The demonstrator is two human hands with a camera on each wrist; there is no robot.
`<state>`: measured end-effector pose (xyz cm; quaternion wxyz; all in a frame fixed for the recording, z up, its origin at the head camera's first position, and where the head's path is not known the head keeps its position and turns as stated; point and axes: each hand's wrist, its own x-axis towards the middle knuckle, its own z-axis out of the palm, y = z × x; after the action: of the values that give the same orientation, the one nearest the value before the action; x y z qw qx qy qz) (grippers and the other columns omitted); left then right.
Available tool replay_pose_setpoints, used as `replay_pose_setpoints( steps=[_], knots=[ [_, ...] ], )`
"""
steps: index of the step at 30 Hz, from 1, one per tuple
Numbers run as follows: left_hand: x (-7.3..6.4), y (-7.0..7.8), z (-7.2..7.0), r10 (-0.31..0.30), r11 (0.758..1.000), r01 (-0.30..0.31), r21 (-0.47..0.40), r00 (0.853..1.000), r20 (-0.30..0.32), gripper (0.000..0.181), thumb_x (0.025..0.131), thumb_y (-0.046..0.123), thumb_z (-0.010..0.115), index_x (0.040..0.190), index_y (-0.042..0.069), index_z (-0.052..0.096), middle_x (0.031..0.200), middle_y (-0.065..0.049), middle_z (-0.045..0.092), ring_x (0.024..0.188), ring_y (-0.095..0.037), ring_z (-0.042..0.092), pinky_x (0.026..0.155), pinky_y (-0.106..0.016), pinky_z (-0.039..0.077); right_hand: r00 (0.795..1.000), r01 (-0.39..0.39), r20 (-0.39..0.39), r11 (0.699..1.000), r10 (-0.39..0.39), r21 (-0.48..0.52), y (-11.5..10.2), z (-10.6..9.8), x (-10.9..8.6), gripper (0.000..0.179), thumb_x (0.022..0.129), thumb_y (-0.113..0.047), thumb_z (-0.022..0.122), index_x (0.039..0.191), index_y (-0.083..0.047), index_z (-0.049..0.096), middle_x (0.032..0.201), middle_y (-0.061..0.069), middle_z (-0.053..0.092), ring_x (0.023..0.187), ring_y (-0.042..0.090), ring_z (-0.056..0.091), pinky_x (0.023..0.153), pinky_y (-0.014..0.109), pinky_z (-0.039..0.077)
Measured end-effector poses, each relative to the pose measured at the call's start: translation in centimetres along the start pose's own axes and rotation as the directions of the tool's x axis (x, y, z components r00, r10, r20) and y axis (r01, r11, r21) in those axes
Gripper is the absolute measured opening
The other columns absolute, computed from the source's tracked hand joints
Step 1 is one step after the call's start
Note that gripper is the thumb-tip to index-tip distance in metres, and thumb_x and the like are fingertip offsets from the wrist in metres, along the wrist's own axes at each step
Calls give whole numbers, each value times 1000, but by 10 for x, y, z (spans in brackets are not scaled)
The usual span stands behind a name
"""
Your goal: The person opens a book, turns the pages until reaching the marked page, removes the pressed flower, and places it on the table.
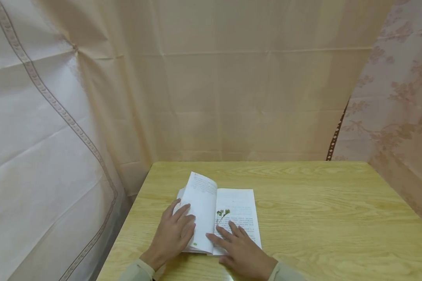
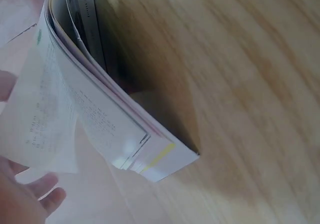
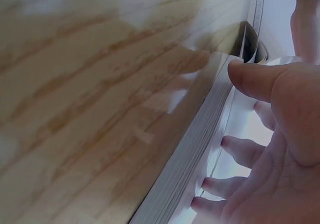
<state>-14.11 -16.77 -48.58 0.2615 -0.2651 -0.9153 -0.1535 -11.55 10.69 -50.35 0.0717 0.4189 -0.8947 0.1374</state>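
An open book [image 1: 235, 199] lies near the table's front edge, and a leaf of its left side stands raised and curved. My left hand [image 1: 172, 234] lies on that raised left leaf [image 1: 202, 207], its fingers spread and loosely bent. In the left wrist view, a thin page [image 2: 42, 134] hangs beside the fingers [image 2: 42, 186]. A small dried flower sprig [image 1: 223, 213] rests on the right page near the spine. My right hand [image 1: 244, 249] rests with spread fingers on the lower right page, just below the sprig. The right wrist view shows its thumb beside the page block [image 3: 192, 149].
A light wood-grain table [image 1: 320, 218] carries the book and extends to the right. Beige cloth [image 1: 232, 97] hangs behind it. Pale patterned sheets hang at the left [image 1: 38, 156] and right [image 1: 404, 101].
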Motion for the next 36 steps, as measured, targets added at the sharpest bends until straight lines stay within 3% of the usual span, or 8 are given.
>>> replay_pose_setpoints(
  steps=[3, 8, 12, 16, 19, 24, 32, 36],
  knots=[
    [-3, -3, 5, 42, 999, -43, 27, 999, 21, 12, 91, 23, 75, 99, 15, 78, 120, -10, 72, 130, -42, 53, 106, -61, 42, 999, 29, -36, 999, -30, -28, 3, 2, 1, 63, 100, -40, 66, 157, -26, 43, 150, 13, 55, 130, 51, 52, 98, 64, 50],
    [-7, -2, 9, 49, 998, -52, 31, 994, 97, 23, 92, 24, 76, 111, 12, 74, 118, -10, 72, 119, -36, 61, 102, -56, 48, 996, -1, -84, 999, 5, 46, 8, 2, 7, 43, 101, -32, 66, 141, -17, 62, 138, 8, 64, 124, 37, 60, 101, 54, 50],
    [-9, 0, 8, -2, 999, -5, 37, 979, 202, 34, 98, 33, 69, 124, 11, 71, 126, -8, 70, 120, -29, 62, 103, -49, 49, 984, -103, -127, 984, 122, 144, 12, 2, 14, 18, 101, -23, 67, 114, -13, 75, 118, 1, 71, 109, 20, 62, 97, 40, 53],
    [-9, 3, 6, -68, 998, 62, 31, 953, 296, 42, 103, 42, 61, 132, 12, 67, 134, -9, 66, 124, -27, 60, 105, -47, 49, 948, -247, -153, 949, 278, 195, 13, 1, 20, 8, 97, -18, 72, 93, -13, 77, 89, -8, 64, 83, 8, 54, 74, 28, 53],
    [-8, 5, 5, -91, 996, 87, 26, 942, 323, 46, 104, 46, 58, 134, 12, 66, 136, -10, 64, 124, -28, 60, 105, -48, 49, 918, -334, -145, 917, 369, 216, 15, 0, 26, 13, 93, -17, 75, 82, -12, 74, 72, -11, 54, 69, 5, 45, 60, 23, 45],
    [-9, 5, 4, -89, 996, 85, 28, 942, 325, 48, 104, 48, 58, 134, 12, 65, 137, -11, 64, 122, -29, 60, 103, -48, 50, 886, -414, -112, 878, 449, 240, 18, 2, 38, 30, 94, -22, 74, 69, -16, 60, 61, -10, 47, 56, 5, 41, 50, 21, 39],
    [-9, 4, 4, -108, 994, 107, 22, 922, 372, 50, 104, 48, 57, 138, 12, 62, 140, -10, 61, 125, -28, 58, 105, -49, 49, 838, -527, -26, 822, 545, 217, 23, 7, 56, 38, 95, -41, 73, 72, -14, 59, 60, -7, 51, 51, 9, 47, 45, 27, 40],
    [-10, 4, 4, -104, 994, 105, 16, 921, 374, 50, 104, 48, 57, 138, 12, 62, 141, -11, 61, 125, -29, 58, 104, -51, 49, 817, -567, 3, 802, 577, 189, 23, 8, 60, 41, 92, -44, 76, 73, -12, 59, 60, -5, 52, 50, 11, 48, 44, 28, 41]
  ],
)
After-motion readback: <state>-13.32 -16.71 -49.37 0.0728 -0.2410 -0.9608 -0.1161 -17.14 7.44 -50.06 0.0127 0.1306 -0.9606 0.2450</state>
